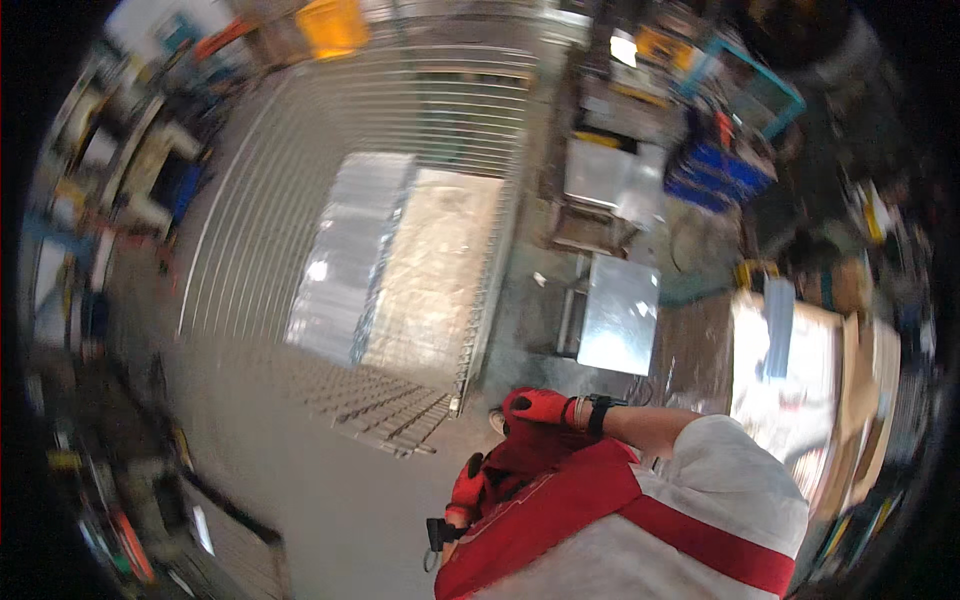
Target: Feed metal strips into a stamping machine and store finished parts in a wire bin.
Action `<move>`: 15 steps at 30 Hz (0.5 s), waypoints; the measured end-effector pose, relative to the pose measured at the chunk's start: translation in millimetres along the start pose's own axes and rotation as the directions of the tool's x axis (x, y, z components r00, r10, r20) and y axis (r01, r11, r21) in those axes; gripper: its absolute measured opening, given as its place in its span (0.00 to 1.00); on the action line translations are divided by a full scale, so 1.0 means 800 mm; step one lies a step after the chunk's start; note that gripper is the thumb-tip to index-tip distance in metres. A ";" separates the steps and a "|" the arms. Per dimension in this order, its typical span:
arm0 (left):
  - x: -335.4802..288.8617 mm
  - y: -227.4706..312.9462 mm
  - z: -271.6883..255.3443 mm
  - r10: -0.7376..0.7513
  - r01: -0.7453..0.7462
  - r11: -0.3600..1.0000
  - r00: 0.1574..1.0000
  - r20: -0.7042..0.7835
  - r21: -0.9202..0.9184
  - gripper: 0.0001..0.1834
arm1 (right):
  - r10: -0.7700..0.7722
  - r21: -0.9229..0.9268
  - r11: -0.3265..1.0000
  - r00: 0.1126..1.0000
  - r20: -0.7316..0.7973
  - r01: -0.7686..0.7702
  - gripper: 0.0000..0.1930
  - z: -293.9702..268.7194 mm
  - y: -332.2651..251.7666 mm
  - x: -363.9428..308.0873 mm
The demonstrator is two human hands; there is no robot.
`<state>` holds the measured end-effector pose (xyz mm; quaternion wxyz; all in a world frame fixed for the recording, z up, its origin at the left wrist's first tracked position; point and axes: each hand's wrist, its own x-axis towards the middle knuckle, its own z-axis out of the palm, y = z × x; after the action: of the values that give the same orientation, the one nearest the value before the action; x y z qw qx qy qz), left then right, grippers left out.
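Right hand (543, 407) and left hand (467, 490) are tucked against the red shirt front (565, 490), maybe just parked there. Can't tell if either grip's clenched or pinching fabric. Wire cage (395, 410) sits just ahead-left, probably corralling that silver bundle (350, 250) and cream bundle (435, 270).

Wire cage (260, 210) on floor, left of centre, loaded.
Thin pale rods, barred sides, motion-blurred; open above. Inside, two loads side by side: grey slab (350, 250) on left, glossy, bluish along its right edge; beige slab (440, 270) on right, surface crinkled, against the cage's right side. Both lie flat, long edges running near to far. Material unclear.
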<state>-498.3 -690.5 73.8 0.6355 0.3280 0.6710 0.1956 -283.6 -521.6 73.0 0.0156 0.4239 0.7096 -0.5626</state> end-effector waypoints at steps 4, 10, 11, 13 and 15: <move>0.005 0.011 0.015 -0.165 0.245 0.766 0.969 -0.186 0.594 0.37 | 0.256 -0.110 0.958 0.962 -0.093 -0.266 0.23 0.021 0.053 -0.057; 0.069 0.010 0.024 -0.506 0.215 0.423 0.862 0.032 0.880 0.44 | 0.555 -0.239 0.824 0.815 0.163 -0.513 0.24 0.046 0.191 -0.246; 0.078 0.027 0.029 -0.629 0.167 0.477 0.750 0.202 0.863 0.44 | 0.619 -0.171 0.784 0.732 0.286 -0.596 0.22 0.056 0.208 -0.270; 0.088 0.054 0.057 -0.577 0.064 0.575 0.738 0.349 0.816 0.39 | 0.642 0.006 0.719 0.666 0.379 -0.695 0.17 0.071 0.234 -0.318; 0.102 0.064 0.087 -0.547 0.013 0.616 0.726 0.416 0.788 0.34 | 0.504 0.342 0.799 0.861 0.066 -0.494 0.14 0.081 0.264 -0.349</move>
<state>-418.1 -608.9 40.9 0.6528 0.4839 0.4853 -0.3230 -3.8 -735.4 22.8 0.0782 0.5993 0.4623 -0.6488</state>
